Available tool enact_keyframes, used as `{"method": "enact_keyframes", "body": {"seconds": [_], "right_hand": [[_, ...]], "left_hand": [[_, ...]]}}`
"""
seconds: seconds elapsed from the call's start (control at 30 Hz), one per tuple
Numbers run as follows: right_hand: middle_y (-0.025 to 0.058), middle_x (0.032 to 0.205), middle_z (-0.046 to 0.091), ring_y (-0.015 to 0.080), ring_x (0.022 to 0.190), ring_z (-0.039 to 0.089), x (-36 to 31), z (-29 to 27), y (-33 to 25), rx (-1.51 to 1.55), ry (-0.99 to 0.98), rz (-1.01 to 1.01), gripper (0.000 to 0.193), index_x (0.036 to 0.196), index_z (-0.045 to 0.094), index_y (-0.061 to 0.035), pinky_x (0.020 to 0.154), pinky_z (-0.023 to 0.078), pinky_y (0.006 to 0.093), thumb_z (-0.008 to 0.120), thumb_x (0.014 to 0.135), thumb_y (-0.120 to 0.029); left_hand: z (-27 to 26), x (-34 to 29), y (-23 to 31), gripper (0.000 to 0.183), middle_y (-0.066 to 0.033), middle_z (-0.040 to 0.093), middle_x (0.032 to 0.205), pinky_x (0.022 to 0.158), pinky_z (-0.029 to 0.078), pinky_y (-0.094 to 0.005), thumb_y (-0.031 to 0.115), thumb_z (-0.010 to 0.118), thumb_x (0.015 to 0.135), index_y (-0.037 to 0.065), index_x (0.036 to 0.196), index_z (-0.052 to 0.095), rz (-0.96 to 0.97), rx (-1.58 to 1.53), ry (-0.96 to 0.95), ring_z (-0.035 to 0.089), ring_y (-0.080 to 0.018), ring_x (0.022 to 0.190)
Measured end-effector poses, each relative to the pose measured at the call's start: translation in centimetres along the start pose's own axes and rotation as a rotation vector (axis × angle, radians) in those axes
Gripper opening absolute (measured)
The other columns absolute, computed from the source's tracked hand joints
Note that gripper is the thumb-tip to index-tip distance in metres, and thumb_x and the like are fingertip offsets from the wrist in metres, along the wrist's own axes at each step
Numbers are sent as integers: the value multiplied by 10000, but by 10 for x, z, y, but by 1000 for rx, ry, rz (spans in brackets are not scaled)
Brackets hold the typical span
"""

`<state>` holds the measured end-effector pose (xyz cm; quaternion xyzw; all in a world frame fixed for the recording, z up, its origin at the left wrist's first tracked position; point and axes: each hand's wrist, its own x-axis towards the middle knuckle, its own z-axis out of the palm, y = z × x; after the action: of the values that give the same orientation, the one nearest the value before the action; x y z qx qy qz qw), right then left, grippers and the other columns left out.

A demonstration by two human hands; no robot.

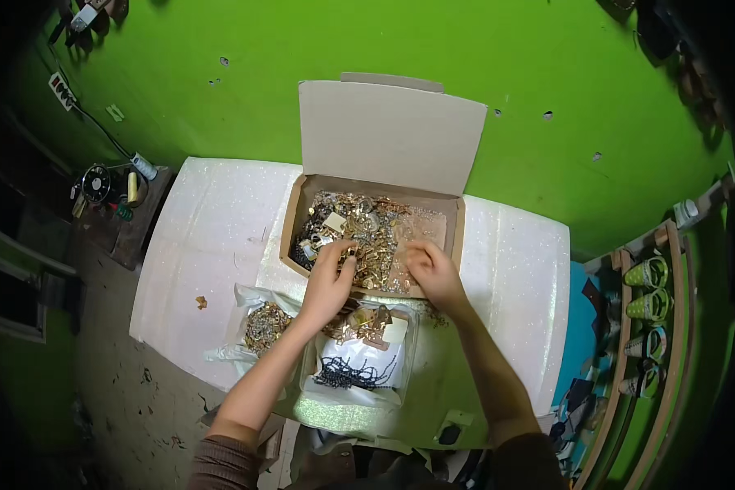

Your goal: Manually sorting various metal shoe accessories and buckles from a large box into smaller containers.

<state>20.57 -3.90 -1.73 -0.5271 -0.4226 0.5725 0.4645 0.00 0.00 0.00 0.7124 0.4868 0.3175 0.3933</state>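
Observation:
An open cardboard box with its lid raised holds a heap of gold and silver jewelry pieces. My left hand reaches into the box at its near left, fingers bent together over the heap; what they pinch is too small to name. Across from it, my right hand is at the near right part of the box, thumb and fingers drawn together. Something small or clear may be between them, but I cannot make it out. A pale square card lies on the heap.
Closer to me is a clear plastic tray with gold pieces, a pale card and black bead strands. Left of it, a plastic bag holds a gold chain heap. A shoe rack stands right of the white table.

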Motion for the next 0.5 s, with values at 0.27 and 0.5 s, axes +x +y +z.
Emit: {"method": "enact_keyframes", "body": {"seconds": [0.27,0.5], "right_hand": [[233,1286,289,350,1238,222,80,-14,36,-1376,-211,-183,761,1201,360,22,985,286,394,703,615,-322],[211,1234,318,370,1170,296,91,-7,51,-1196,-233,-224,796,1170,346,5,939,330,386,758,548,-273]], "left_hand": [[40,46,-16,239,-167,501,1031,851,381,-379,116,473,783,-10,979,529,163,283,57,483,-324,968],[44,41,-26,244,-162,496,1038,853,375,-387,108,473,777,1,989,530,154,313,60,483,-327,961]]}}
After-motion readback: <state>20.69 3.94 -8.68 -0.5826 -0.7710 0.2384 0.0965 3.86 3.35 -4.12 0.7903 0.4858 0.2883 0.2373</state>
